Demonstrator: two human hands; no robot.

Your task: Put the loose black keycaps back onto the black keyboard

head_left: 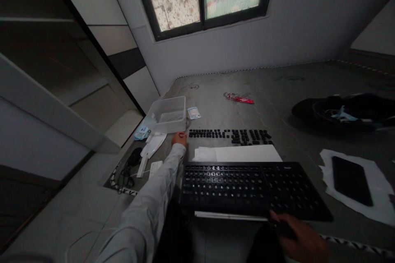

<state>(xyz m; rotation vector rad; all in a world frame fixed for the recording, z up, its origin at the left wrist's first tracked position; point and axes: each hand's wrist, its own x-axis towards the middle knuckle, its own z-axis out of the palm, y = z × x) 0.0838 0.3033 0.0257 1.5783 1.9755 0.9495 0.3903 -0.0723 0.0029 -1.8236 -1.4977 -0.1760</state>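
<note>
One dark object (pixel 283 229) is clasped in the right hand (pixel 305 240), at the near edge of the black keyboard (pixel 231 181), which lies over white paper (pixel 247 153). The left hand (pixel 179 139) is curled beside rows of loose keys (pixel 203 133); whether it grips anything, I cannot tell. Just past it stands a clear box (pixel 171 125).

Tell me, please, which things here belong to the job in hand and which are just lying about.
In the job, judging by the hands:
keyboard, right hand at its front edge
loose keys, left hand beside them
dark object in the right hand, too dim to name

Probably just lying about:
cap
red packet
sachet
</note>
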